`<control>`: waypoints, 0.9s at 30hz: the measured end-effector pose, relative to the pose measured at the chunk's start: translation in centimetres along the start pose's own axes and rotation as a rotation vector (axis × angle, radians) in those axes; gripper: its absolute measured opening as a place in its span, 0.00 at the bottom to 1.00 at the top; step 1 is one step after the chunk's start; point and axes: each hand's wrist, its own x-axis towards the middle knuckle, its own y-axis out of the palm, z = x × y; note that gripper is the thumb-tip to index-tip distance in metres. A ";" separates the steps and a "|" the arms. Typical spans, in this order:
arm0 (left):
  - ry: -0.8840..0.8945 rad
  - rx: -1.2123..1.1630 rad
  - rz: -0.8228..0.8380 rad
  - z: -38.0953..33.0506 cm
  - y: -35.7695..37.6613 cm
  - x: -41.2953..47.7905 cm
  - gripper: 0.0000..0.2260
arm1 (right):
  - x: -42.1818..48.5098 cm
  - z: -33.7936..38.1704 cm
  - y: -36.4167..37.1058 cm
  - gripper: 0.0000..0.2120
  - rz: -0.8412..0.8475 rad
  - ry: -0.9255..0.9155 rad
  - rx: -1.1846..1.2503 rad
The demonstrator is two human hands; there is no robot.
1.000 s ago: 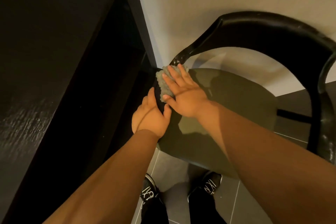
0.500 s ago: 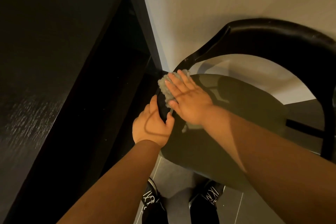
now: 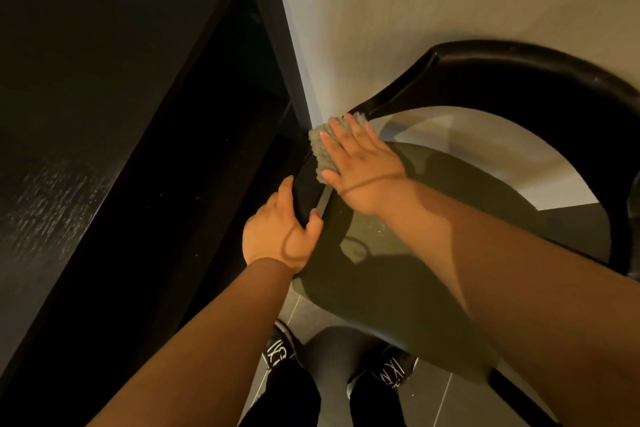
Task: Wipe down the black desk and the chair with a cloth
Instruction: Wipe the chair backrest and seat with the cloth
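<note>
Head view: the right hand [image 3: 360, 163] lies flat, fingers straight and spread, pressing a small nubby grey cloth [image 3: 320, 149] onto the glossy black armrest [image 3: 306, 187] of the curved-back black chair with an olive seat [image 3: 519, 80]. The cloth sits under the fingertips and shows past the hand on its thumb side. Just nearer the person than that hand, the left hand [image 3: 277, 236] is curled round the same armrest, thumb on the seat side, steadying it. The black wood-grain desk [image 3: 69, 114] stands beyond the left hand's outer side, across a dark gap.

The main risk, as I judge it, is the cloth: nothing pinches it, so a stroke along the narrow, rounded armrest could roll it off the outer edge into that gap. It may also bunch and skip patches. Ahead of the right fingertips the pale wall [image 3: 415, 10] is close, so a hard push forward could jam them. If the left hand loosens, the chair may slide.
</note>
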 end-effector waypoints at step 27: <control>-0.067 -0.093 0.064 -0.1 -0.3 0.5 0.32 | 3.5 -5.7 -3.3 0.30 -0.013 0.009 -0.544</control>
